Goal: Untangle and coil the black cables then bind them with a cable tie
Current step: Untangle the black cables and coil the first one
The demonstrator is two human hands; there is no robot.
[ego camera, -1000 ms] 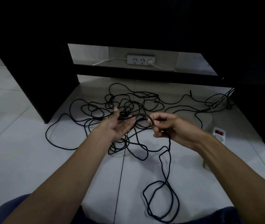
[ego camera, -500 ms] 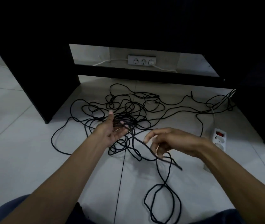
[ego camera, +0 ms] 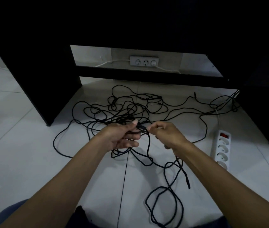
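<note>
while no writing reads, both hands [ego camera: 122, 137] pinch black cables [ego camera: 130, 109]

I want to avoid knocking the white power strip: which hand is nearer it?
Right. The right hand is up off the floor beside the power strip; the left hand is farther over, beyond the right one.

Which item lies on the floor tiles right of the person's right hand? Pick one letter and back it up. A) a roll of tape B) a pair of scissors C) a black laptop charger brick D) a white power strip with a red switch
D: a white power strip with a red switch at its far end lies on the floor right of the right hand.
</note>
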